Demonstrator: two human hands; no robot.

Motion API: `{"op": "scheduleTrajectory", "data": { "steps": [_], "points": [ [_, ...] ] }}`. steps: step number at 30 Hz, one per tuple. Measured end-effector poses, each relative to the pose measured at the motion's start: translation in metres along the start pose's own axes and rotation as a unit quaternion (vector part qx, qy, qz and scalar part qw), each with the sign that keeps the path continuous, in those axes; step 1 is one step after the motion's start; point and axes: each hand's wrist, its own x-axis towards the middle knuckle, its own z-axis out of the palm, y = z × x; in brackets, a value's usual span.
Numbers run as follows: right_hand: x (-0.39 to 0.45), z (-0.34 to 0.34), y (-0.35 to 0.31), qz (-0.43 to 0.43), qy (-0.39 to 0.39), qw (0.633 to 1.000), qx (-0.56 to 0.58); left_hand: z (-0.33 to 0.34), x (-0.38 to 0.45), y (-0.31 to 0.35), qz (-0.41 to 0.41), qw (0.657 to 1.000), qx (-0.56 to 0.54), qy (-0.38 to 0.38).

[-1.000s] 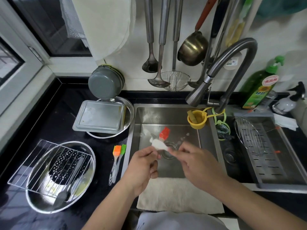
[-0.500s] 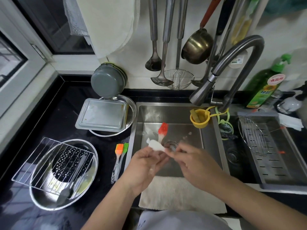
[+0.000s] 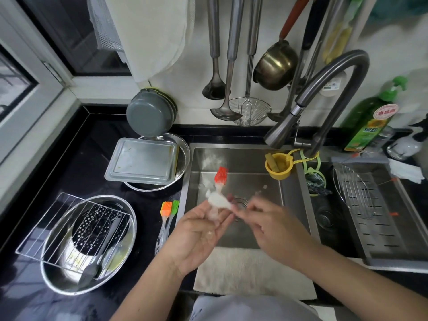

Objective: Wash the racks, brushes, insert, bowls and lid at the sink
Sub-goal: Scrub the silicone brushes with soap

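Over the sink (image 3: 243, 158) my left hand (image 3: 199, 230) lies palm up and holds a brush with a red silicone head (image 3: 221, 174). Its clear handle is coated in white foam (image 3: 216, 200). My right hand (image 3: 271, 225) pinches the foamy handle at its near end. An orange brush (image 3: 166, 209) and a green brush (image 3: 175, 206) lie on the counter left of the sink. A wire rack (image 3: 58, 225) rests on a steel bowl (image 3: 125, 246) holding a perforated insert (image 3: 97, 225). A square lid (image 3: 141, 161) sits on another steel bowl (image 3: 184, 158). Grey bowls (image 3: 148, 117) lean against the wall.
The faucet (image 3: 324, 89) arches over the sink's right side, with a yellow cup (image 3: 279, 166) hanging below it. A drain tray (image 3: 382, 228) on the right holds a curved wire rack (image 3: 354, 191). Dish soap (image 3: 368, 126) stands behind. A towel (image 3: 250, 272) covers the front edge. Ladles hang above.
My left hand has rolled more palm-up with the red brush, and my right fingers have slid along the foamy handle. Everything on the counter stays where it was.
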Motion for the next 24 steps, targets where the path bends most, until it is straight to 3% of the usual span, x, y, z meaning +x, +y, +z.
{"op": "scheduleTrajectory", "data": {
  "steps": [2,6,9,14,18,21,24],
  "points": [
    [-0.01,0.004,-0.008,-0.036,-0.045,0.998,0.005,-0.004,0.002,0.001,0.004,1.0,-0.028,0.014],
    [-0.002,0.001,-0.002,-0.009,0.005,1.0,-0.018,0.002,0.003,0.001,0.001,0.996,-0.084,0.007],
    [-0.014,0.01,-0.018,-0.063,-0.047,0.997,-0.004,0.007,0.0,0.001,-0.007,0.992,-0.118,0.046],
    [-0.003,0.004,-0.004,-0.015,-0.003,1.0,-0.018,0.009,-0.003,0.0,0.001,0.981,-0.183,0.059],
    [-0.021,0.014,-0.017,-0.073,-0.079,0.994,0.01,0.006,-0.006,0.0,0.014,0.982,-0.164,0.089],
    [-0.008,0.014,-0.005,-0.048,-0.029,0.998,-0.019,0.005,-0.007,-0.002,0.017,0.983,-0.149,0.11],
    [-0.014,0.023,-0.014,-0.067,-0.061,0.996,0.019,0.006,-0.009,0.0,0.021,0.982,-0.13,0.139]
  ]
}}
